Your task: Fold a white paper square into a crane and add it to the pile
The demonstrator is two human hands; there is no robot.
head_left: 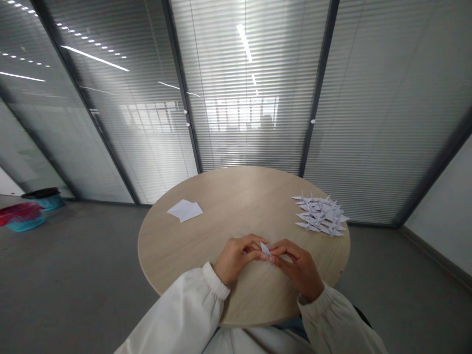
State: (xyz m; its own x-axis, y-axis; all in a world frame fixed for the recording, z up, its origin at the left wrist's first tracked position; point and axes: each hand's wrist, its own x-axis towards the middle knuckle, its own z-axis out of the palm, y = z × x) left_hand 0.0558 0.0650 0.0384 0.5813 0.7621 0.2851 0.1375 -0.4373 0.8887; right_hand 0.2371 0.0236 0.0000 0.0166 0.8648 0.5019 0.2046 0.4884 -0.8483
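Both hands are raised just above the near edge of the table, curled inward and facing each other. Between them, a small white folded paper (pixel 264 249) stands tilted, its point angled up and to the left. The left hand (pixel 236 258) pinches it from one side, and the right hand (pixel 298 270) closes on it from the other. Their fingertips nearly meet around the paper, so most of its lower part is hidden.

The round wooden table (pixel 224 206) carries two other groups of paper. Well to the left of the hands lie loose white sheets (pixel 185 210), one overlapping the other. Ahead and to the right is a close cluster of white origami cranes (pixel 320 215), lying in rough rows near the rim. Neither hand touches them.

White gathered sleeves (pixel 177 314) cover both forearms. Beyond the table stand glass walls with slatted blinds (pixel 250 123). Plastic baskets (pixel 25 222) sit on the gray floor (pixel 73 275) at the far left.
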